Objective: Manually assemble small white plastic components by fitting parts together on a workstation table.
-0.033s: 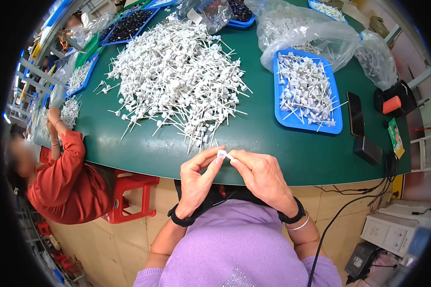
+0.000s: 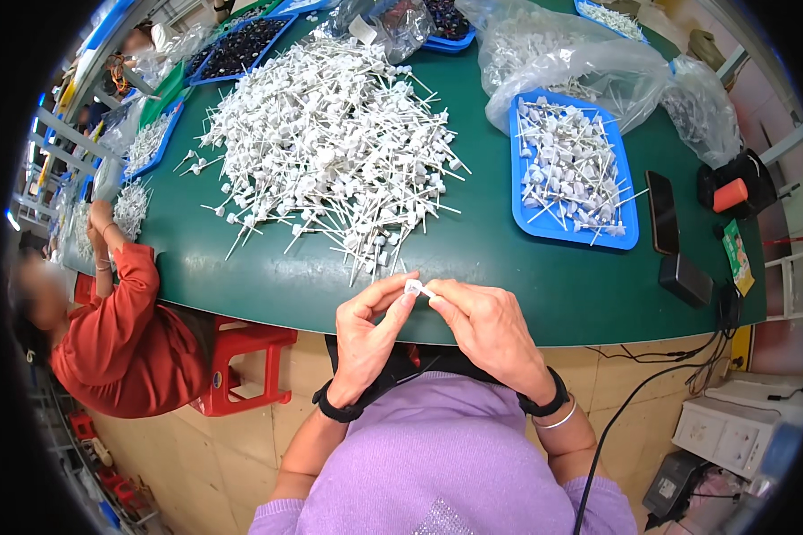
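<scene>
Over the near edge of the table I hold a small white plastic piece with a blocky head and a thin stem (image 2: 413, 287). My left hand (image 2: 368, 332) pinches its head between thumb and fingertips. On the stem side, my right hand (image 2: 493, 330) grips the piece with thumb and forefinger, hiding the stem's end. Just beyond my hands lies a large heap of similar white stemmed pieces (image 2: 330, 143). To the right, more such pieces, some with a pale lilac tint, fill a blue tray (image 2: 580, 234).
Behind the blue tray lies a clear plastic bag (image 2: 544, 49) of white pieces. A phone (image 2: 661, 212) and a black box (image 2: 685, 280) lie at the right. Dark pieces fill a tray (image 2: 241, 46) at far left. A co-worker in red (image 2: 125, 339) sits left, beside a red stool (image 2: 250, 361).
</scene>
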